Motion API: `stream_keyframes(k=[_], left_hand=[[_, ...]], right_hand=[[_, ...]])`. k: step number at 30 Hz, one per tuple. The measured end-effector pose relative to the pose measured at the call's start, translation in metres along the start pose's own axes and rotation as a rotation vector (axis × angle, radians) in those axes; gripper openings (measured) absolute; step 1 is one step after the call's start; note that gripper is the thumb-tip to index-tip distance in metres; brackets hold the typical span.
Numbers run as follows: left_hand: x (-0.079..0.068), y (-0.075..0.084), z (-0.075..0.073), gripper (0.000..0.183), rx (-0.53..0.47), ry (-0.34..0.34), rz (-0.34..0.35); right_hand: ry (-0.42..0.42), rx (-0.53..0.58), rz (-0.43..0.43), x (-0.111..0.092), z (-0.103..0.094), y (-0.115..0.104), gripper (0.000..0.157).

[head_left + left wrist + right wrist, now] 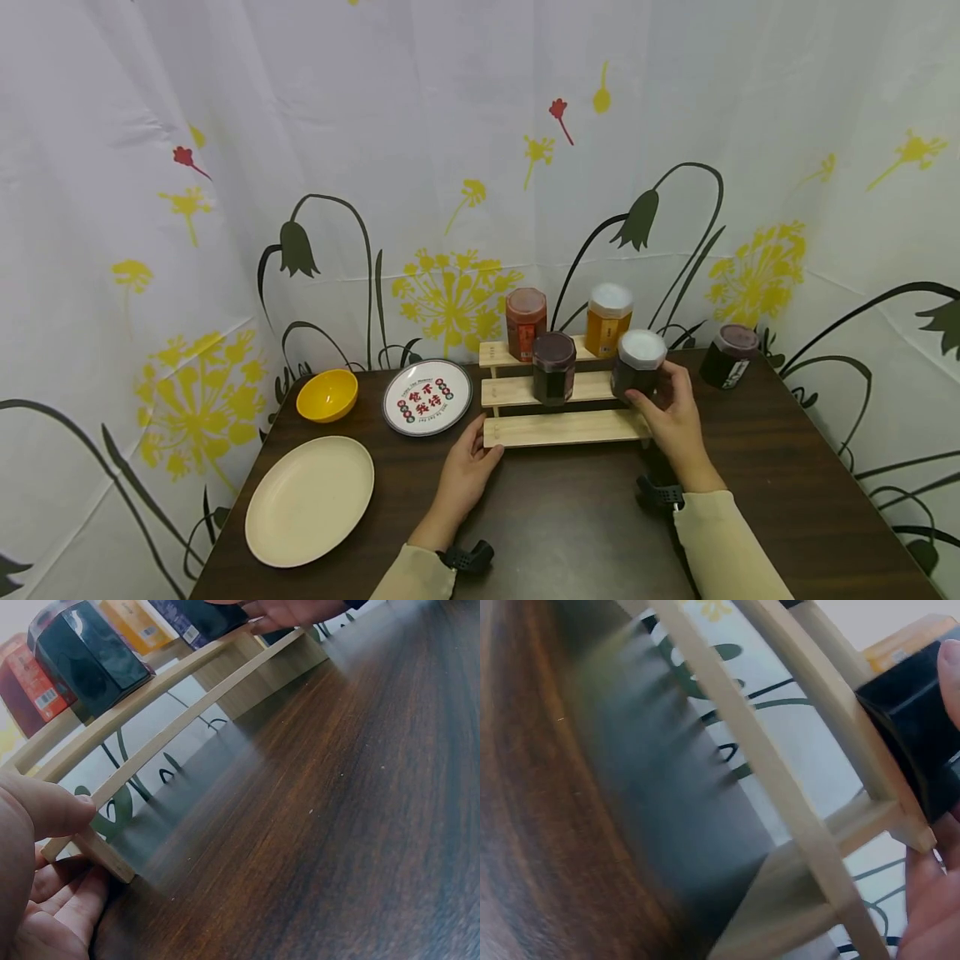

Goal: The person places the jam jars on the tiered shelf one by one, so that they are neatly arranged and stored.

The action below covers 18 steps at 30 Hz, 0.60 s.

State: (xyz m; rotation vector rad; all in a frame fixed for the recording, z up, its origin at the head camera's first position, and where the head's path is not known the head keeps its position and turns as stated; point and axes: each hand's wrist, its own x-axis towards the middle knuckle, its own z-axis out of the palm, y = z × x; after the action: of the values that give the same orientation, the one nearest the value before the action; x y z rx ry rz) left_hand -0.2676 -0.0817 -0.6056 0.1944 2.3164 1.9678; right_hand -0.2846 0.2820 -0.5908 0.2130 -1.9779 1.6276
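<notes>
A three-tier wooden rack [562, 428] stands at the back of the table. My left hand [459, 479] grips the left end of its lowest tier, thumb on top and fingers beneath, as the left wrist view shows. At the right end of the middle tier, my right hand [677, 421] holds a dark jar with a white lid [639, 360], thumb in front and fingers around its right side. A dark jar with a purple lid [554, 371] sits left of it on that tier. The top tier bears a red jar [526, 323] and an amber jar [608, 323].
Another dark jar [729, 357] stands on the table [585, 525] right of the rack. To the left are a white plate with red print [427, 397], a yellow bowl [327, 396] and a large cream plate [310, 502]. A patterned curtain [450, 125] hangs behind.
</notes>
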Motion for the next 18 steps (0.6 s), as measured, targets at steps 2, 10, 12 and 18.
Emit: stream_keyframes(k=[2, 10, 12, 18], left_hand=[[0.0004, -0.0003, -0.0002, 0.07, 0.001, -0.001, 0.008], [0.0007, -0.0038, -0.0006, 0.07, 0.013, 0.004, -0.008], [0.0011, -0.0043, -0.0005, 0.071, 0.008, 0.002, -0.013], [0.0022, -0.0033, -0.0001, 0.07, -0.001, 0.003, -0.008]], right_hand=[[-0.016, 0.012, 0.015, -0.0001, -0.0008, 0.0001, 0.068], [-0.091, 0.045, 0.051, -0.0046, -0.0056, 0.0004, 0.071], [-0.095, 0.033, 0.045, -0.0053, -0.0053, 0.0007, 0.071], [-0.103, -0.026, 0.038, -0.0029, -0.0012, 0.0017, 0.072]])
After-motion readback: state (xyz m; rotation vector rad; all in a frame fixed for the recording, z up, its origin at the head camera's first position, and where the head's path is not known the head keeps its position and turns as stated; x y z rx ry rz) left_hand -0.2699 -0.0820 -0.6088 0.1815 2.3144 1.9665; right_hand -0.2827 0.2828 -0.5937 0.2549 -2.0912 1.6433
